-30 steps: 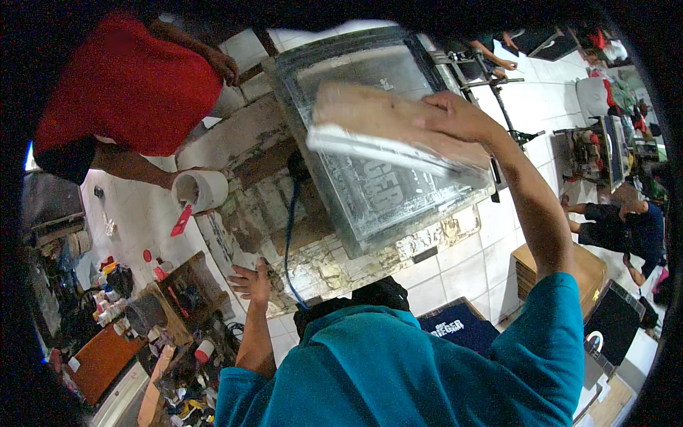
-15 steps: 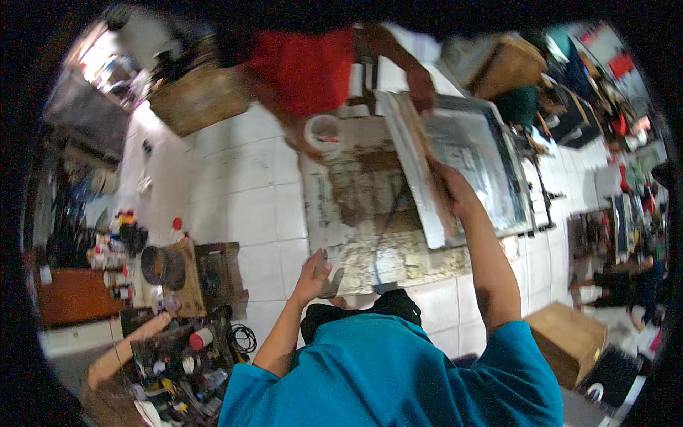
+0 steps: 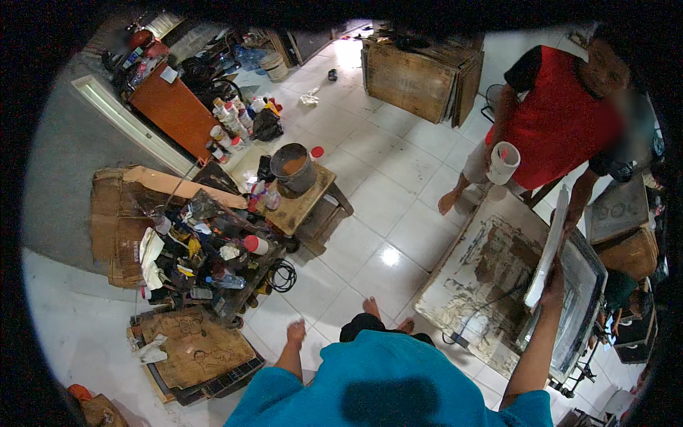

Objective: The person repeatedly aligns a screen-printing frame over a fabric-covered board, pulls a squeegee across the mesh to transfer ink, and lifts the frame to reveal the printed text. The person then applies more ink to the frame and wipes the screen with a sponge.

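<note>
My right hand [image 3: 553, 286] grips the near end of a pale, flat-sided frame [image 3: 546, 260], which stands tilted nearly on edge above a worktable [image 3: 462, 285] with a stained, peeling top. A co-worker in a red top has a hand at the far end of that frame. The co-worker's other hand holds a white tub [image 3: 504, 163] with something red inside. Beneath the frame, on the table's right side, lies a dark-rimmed glassy panel [image 3: 580, 313]. My left hand [image 3: 296, 332] hangs at my left side above the tiled floor, holding nothing, its fingers loosely apart.
Left of me stands a small wooden stool [image 3: 324, 186] bearing a dark bucket [image 3: 293, 169]. Beside it is a cluttered cart with bottles and a coiled black cable [image 3: 282, 276]. Wooden boards [image 3: 409, 82] lean at the back; a stack of drawn-on boards [image 3: 196, 349] lies low left.
My view has swung left, so the table now appears farther right. The frame stands more on edge, still in my right hand. The co-worker's tub is lifted higher off the table.
</note>
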`<state>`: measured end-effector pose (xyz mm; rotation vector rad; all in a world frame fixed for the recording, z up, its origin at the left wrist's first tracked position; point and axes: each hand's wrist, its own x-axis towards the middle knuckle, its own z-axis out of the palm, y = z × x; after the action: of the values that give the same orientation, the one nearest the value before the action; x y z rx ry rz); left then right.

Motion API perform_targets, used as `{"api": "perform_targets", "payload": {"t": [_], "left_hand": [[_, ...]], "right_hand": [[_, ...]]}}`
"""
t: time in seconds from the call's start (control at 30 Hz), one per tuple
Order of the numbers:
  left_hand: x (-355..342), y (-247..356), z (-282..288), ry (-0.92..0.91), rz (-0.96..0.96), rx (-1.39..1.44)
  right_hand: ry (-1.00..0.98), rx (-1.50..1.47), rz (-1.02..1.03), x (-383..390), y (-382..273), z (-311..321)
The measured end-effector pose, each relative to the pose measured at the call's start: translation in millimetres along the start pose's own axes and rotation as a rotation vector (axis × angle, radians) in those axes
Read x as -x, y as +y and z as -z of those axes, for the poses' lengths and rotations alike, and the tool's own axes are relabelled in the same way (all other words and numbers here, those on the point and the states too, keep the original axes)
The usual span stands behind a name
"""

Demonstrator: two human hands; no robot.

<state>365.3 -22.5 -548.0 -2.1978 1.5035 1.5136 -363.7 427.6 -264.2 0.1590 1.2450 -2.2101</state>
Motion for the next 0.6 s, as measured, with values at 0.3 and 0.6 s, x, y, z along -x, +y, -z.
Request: {"api": "perform_targets", "payload": {"t": [0.3,0.6], "left_hand": [[35,-16,13,-0.411,0.056,-0.067],[-138,108,136,-0.037,-0.197,0.152]], "right_hand": [[-0.071,0.454,0.52,-59,17,-56],[0.3,-0.137,-0.263,-120,279,-248]]}}
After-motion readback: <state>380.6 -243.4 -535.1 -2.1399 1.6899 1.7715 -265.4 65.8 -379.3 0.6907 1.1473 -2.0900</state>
